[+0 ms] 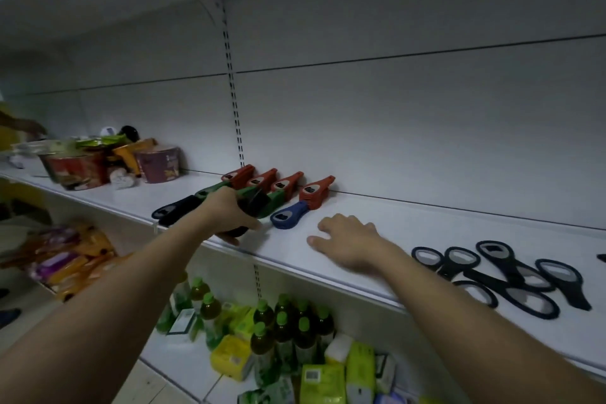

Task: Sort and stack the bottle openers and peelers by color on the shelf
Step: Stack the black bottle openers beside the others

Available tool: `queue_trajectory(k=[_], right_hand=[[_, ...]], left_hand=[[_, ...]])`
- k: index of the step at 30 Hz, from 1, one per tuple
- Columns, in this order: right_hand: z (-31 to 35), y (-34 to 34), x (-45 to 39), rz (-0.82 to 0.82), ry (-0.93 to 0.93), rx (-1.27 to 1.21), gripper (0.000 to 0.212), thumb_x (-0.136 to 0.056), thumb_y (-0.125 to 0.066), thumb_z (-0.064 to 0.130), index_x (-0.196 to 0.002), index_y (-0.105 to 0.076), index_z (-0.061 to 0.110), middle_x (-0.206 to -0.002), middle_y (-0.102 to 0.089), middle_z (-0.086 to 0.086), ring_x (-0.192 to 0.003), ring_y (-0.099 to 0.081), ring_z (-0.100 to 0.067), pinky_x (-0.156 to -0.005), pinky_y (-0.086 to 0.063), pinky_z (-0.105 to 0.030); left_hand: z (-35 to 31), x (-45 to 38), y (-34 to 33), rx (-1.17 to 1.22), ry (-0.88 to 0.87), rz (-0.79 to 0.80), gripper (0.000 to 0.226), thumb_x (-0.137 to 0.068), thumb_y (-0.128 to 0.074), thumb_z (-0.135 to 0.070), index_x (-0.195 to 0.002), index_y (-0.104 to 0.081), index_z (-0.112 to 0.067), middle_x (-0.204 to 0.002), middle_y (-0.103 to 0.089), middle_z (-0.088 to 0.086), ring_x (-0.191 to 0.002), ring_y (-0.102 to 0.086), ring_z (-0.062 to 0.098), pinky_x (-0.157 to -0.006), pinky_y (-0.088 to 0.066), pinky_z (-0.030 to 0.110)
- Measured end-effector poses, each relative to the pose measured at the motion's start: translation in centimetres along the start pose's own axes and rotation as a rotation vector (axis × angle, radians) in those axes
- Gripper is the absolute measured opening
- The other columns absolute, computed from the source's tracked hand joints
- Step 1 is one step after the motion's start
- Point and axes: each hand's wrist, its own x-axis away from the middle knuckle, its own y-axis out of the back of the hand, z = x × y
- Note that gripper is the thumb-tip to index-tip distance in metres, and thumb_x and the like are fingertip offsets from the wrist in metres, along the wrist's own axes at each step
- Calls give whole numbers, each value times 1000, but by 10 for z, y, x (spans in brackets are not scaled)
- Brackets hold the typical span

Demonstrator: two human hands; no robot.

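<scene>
Several stacks of red openers [282, 185] stand in a row against the back of the white shelf [410, 226]. In front of them lie green openers [273, 198], a blue opener [288, 215] and a black stack [177, 210]. My left hand [229, 210] grips a black opener [254, 207] over the green ones, near the shelf's front edge. My right hand [347, 239] rests flat on the shelf, fingers spread, right of the blue opener and holding nothing. Several black ring-shaped openers [511, 275] lie scattered to the right.
Instant noodle bowls [157, 162] and snack packs sit at the shelf's left end, where another person's hand [23, 125] reaches in. Below, green-capped bottles [282, 325] and yellow-green packs [321, 380] fill the lower shelf. A slotted upright [234, 92] runs up the back wall.
</scene>
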Motion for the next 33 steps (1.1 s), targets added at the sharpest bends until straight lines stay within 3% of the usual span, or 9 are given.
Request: queue_trajectory(k=[3, 5, 8, 14, 20, 26, 29, 31, 33], right_hand=[[3, -21, 5, -217, -29, 45, 44, -102, -31, 48, -130, -53, 24, -133, -54, 0, -121, -46, -24, -99, -32, -45], [0, -23, 3, -251, -25, -10, 40, -102, -32, 45, -125, -57, 25, -129, -57, 3, -118, -49, -22, -97, -33, -43], [-7, -21, 1, -248, -39, -103, 36, -101, -35, 43, -121, -60, 26, -126, -61, 7, -116, -50, -18, -97, -31, -40], [-9, -24, -2, -281, -36, -136, 34, -101, -36, 43, -118, -61, 27, -122, -64, 6, -115, -52, -17, -96, -31, -39], [-11, -22, -2, -284, -68, -221, 32, -101, -38, 41, -114, -63, 28, -117, -65, 7, -112, -54, -17, -97, -29, -36], [-8, -19, 5, -371, -49, -426, 25, -100, -45, 31, -123, -53, 28, -125, -59, 10, -110, -58, -17, -100, -41, -38], [-5, -8, 15, -501, -36, -599, 24, -96, -49, 20, -119, -52, 26, -119, -57, 8, -97, -57, -15, -87, -50, -35], [-16, 7, 23, -564, -18, -583, 22, -94, -51, 17, -115, -55, 24, -112, -58, 7, -94, -57, -16, -83, -49, -32], [-40, 25, 35, -609, 2, -509, 21, -93, -52, 17, -112, -57, 22, -108, -60, 5, -96, -55, -16, -83, -47, -32]], left_hand=[[17, -6, 9, -74, 94, -26, 49, -76, -84, -14, -115, -56, -4, -100, -58, 12, -83, -67, 29, -58, -62, 37], [22, -10, 12, -126, 128, -27, 46, -77, -83, -13, -113, -55, -4, -101, -56, 15, -84, -67, 33, -61, -62, 43], [26, -19, 13, -203, 141, -55, 42, -76, -83, -18, -107, -58, -5, -93, -58, 11, -76, -65, 26, -46, -56, 31], [32, -41, 6, -392, 129, -125, 48, -75, -82, -40, -105, -62, -8, -89, -59, 4, -83, -57, 19, -68, -44, 26], [37, -58, -4, -465, 91, -143, 41, -79, -78, -44, -73, -51, -14, -79, -57, 4, -66, -49, 14, -65, -42, 28], [34, -54, -4, -520, 66, -130, 61, -81, -62, -69, -102, -63, -11, -84, -60, 2, -78, -56, 19, -70, -45, 30], [17, -47, -4, -640, 54, -137, 93, -72, -42, -90, -129, -56, -17, -123, -61, 6, -105, -57, 25, -89, -48, 37], [-10, -37, -13, -706, -24, -269, 95, -73, -38, -90, -137, -47, -20, -139, -51, 10, -122, -49, 32, -98, -43, 47], [-46, -17, -30, -755, -210, -470, 76, -86, -38, -77, -134, -47, -19, -136, -49, 12, -125, -44, 35, -101, -38, 53]])
